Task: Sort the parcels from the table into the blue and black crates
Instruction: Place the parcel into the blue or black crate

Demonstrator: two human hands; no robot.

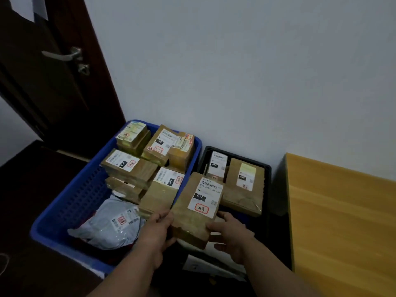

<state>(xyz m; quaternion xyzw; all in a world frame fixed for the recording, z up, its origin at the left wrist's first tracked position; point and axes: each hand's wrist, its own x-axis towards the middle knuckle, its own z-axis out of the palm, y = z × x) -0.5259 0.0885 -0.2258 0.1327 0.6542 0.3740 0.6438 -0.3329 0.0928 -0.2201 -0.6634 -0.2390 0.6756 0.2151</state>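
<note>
A brown cardboard parcel [196, 209] with a white label reading 010 is held over the gap between the two crates. My left hand [157, 229] grips its near left corner and my right hand [230, 232] grips its near right corner. The blue crate [70, 202] on the left holds several brown parcels and a grey plastic mailer [109, 226]. The black crate [266, 168] on the right holds two brown parcels [243, 185] standing against its far side.
A yellow wooden table [342, 221] stands at the right against the white wall. A dark door with a metal handle [64, 54] is at the upper left. Dark floor lies left of the blue crate.
</note>
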